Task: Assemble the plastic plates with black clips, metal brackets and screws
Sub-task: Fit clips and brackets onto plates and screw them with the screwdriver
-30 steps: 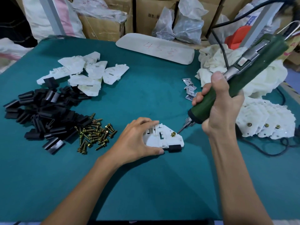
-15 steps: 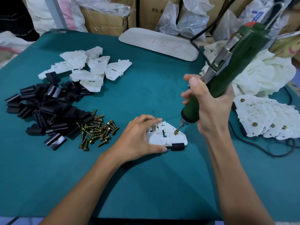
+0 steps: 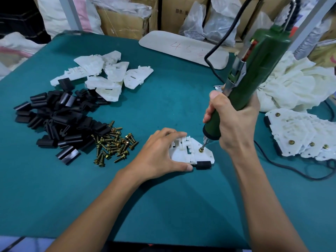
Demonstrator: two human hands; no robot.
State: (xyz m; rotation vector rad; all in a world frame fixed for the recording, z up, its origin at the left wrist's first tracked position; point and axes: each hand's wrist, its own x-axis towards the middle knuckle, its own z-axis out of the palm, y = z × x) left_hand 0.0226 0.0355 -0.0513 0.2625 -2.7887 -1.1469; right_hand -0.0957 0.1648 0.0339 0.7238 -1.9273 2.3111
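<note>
Head view: teal-covered bench (image 3: 163, 197). Left hand (image 3: 161, 155) presses the white plastic plate (image 3: 183, 153) flat near bench centre, fingers laid across it, thumb on the near edge. Black clip (image 3: 203, 164) sits on the plate's near edge. Right hand (image 3: 234, 122) has its fingers wrapped round the green electric screwdriver (image 3: 254, 79), bit on the brass screw (image 3: 200, 150) in the plate. Left of it lie loose screws (image 3: 114, 144), a heap of black clips (image 3: 60, 120) and bare white plates (image 3: 101, 75). Screwed plates (image 3: 305, 135) are stacked at right. Cardboard boxes (image 3: 123, 20) and plastic bags (image 3: 192, 20) stand behind the bench.

1. The plate (image 3: 183, 154) is lying under the left hand's (image 3: 158, 153) fingers (image 3: 169, 132).
2. The screwdriver (image 3: 254, 70) is standing on the plate, right of those fingers.
3. Loose screws (image 3: 112, 144) are lying left of them.
</note>
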